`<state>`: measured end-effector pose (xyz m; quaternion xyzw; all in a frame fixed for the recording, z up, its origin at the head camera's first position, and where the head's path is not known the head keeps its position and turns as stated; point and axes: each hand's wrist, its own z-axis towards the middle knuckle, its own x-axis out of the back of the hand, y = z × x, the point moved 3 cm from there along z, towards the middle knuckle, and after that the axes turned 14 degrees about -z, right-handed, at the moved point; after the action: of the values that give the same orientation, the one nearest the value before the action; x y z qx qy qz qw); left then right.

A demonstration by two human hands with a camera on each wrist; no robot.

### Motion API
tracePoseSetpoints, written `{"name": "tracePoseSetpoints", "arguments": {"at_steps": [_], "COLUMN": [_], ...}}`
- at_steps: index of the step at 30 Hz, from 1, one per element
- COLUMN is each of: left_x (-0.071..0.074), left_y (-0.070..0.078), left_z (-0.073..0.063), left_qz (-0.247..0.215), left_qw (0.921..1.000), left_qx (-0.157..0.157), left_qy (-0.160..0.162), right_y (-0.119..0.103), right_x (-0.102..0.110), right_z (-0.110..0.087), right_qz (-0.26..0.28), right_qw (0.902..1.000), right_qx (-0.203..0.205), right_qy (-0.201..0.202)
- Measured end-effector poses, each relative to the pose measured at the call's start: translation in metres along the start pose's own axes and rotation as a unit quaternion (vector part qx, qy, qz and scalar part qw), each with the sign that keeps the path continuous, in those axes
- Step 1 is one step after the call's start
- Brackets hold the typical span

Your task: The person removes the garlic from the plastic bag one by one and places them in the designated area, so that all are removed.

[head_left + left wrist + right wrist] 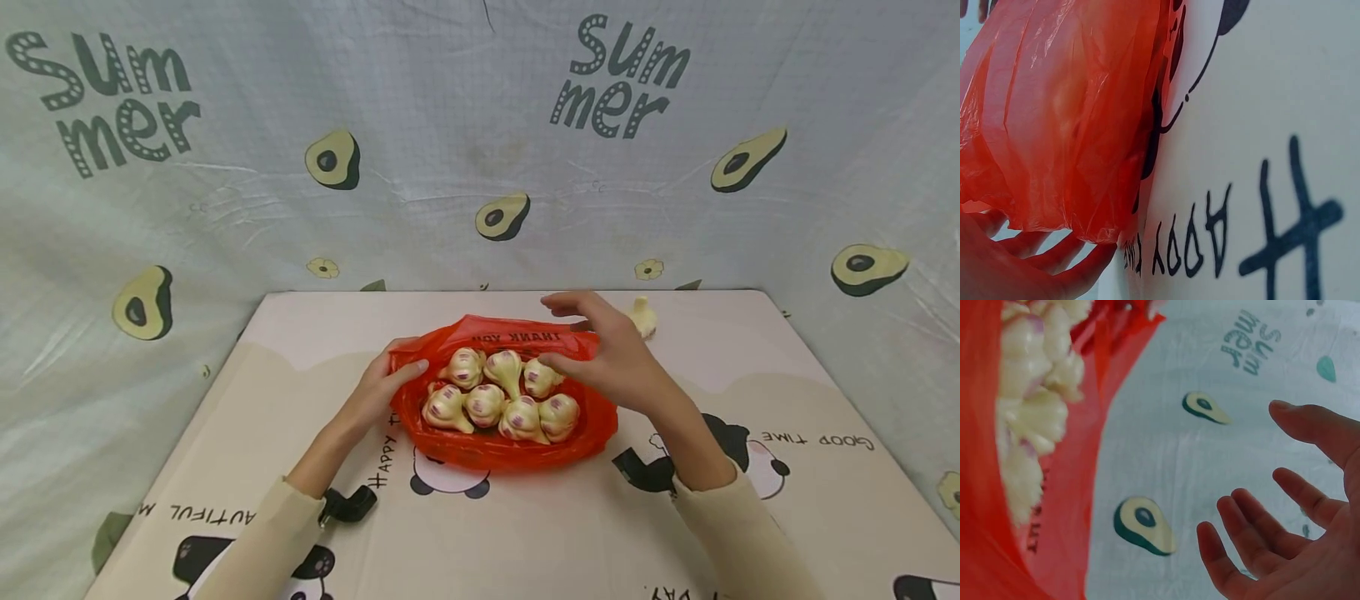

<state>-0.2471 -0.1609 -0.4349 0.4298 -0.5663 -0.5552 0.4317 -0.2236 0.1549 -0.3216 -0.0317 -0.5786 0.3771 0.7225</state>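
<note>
A red plastic bag lies on the table with its mouth spread wide, and several garlic bulbs sit inside it. At the bag's left rim my left hand grips the plastic, thumb over the edge and fingers outside. The left wrist view shows those fingers along the bag's side. Over the bag's right part hovers my right hand, its fingers loosely bent around nothing. In the right wrist view it stands apart from the bag. Another garlic bulb lies outside, partly hidden behind the right hand.
The light tabletop carries printed pandas and lettering. Behind it hangs a pale curtain with avocado prints, which also encloses both sides. Black wrist devices sit at both cuffs.
</note>
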Motion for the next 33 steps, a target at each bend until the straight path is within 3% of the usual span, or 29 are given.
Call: {"name": "tracePoseSetpoints", "arguments": {"at_steps": [10,20,27,33], "left_x": [0.000,-0.001,0.000,0.001], "left_y": [0.000,0.002,0.003,0.003], "left_z": [0.001,0.001,0.000,0.000], "left_qz": [-0.009,-0.003,-0.002,-0.003], "left_qw": [1.0000,1.0000,1.0000,1.0000], "left_qx": [0.000,0.001,0.003,0.001], "left_qy": [-0.003,-0.002,0.000,-0.001], "right_y": [-0.006,0.000,0.004,0.007], "right_x": [-0.041,-0.068,-0.078,-0.084], "right_z": [-0.006,-0.009,-0.011,-0.011], "right_qz": [0.011,0.017,-0.022,-0.091], "right_qw": [0.9981,0.9900,0.9822,0.9763], "right_qx": [0.017,0.002,-0.009,-0.009], "right_qy": [-0.057,-0.140,-0.186,-0.196]}}
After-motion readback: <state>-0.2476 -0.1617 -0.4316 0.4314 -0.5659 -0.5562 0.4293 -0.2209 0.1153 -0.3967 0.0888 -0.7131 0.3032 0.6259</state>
